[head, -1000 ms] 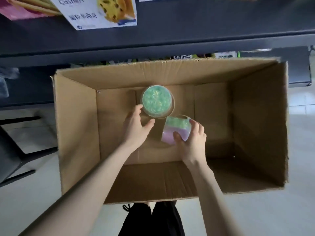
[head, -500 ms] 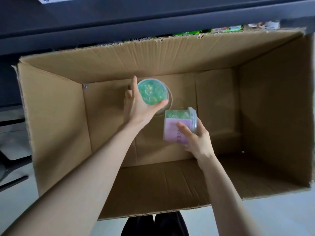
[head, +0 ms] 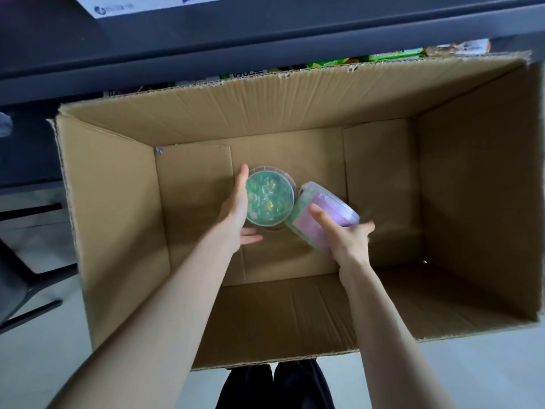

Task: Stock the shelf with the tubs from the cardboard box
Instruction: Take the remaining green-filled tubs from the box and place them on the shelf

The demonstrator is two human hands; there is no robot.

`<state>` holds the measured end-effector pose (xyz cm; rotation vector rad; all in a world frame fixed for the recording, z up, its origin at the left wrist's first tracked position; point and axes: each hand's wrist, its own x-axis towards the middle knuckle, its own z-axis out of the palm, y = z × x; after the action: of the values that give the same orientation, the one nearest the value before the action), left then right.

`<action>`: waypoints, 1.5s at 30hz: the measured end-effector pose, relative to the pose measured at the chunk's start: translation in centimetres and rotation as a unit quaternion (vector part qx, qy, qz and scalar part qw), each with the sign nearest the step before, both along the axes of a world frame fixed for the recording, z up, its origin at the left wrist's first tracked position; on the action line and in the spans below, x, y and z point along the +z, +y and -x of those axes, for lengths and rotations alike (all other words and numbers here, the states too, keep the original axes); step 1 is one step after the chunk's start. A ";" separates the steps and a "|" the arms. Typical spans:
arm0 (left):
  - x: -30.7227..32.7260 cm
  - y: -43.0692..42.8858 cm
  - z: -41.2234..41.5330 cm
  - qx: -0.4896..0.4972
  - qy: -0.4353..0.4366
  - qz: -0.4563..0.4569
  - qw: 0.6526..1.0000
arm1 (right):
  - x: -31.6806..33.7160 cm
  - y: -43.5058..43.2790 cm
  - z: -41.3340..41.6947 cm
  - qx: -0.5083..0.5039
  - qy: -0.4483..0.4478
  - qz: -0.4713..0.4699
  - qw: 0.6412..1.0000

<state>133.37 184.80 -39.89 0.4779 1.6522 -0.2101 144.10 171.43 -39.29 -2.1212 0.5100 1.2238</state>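
I'm looking straight down into the cardboard box [head: 112, 219]: plain brown corrugated board with ragged, fluted top edges and flaps folded flat across its bottom. 2 tubs sit deep inside it, near the middle of its far wall.

The green tub [head: 269, 199] is round, of clear plastic, upright with its see-through lid facing me and glossy green pieces showing through. The purple tub [head: 336, 203] touches it on the side nearer the box's right wall. It has the same round shape but is tipped over, with a pale purple top, a pink paper label round its wall and a green band.

My left hand [head: 236, 215] reaches in from the box's near edge, forearm bare. Its fingers run straight up the green tub's side and its thumb pokes out under the tub's near edge, so the hand holds the tub between them. The view is soft here, so I can't be sure whether that tub is clear of the box's bottom.

My right hand [head: 348, 240] grips the purple tub, thumb laid across the label and the other fingers wrapped behind, out of sight.

Beyond the box's far wall runs a dark, smooth shelf [head: 265, 51] edge, with green packets [head: 395, 54] just below it.
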 end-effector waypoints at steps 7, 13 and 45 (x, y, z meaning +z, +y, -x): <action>1.7 0.8 1.3 0.055 -0.105 0.031 0.993 | 0.8 -0.6 0.8 -0.093 0.077 -0.050 0.991; 8.9 -3.0 5.1 0.050 -0.215 -0.028 0.975 | 8.0 -2.3 0.8 -0.057 0.075 -0.115 0.989; 57.6 -33.2 -20.3 -0.083 -0.500 -0.402 0.763 | 57.4 -35.3 -24.8 0.034 -0.210 -0.498 0.841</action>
<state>153.67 151.57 17.68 1.1443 0.5441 0.5932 168.86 136.15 18.13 -1.3956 -0.3624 0.7343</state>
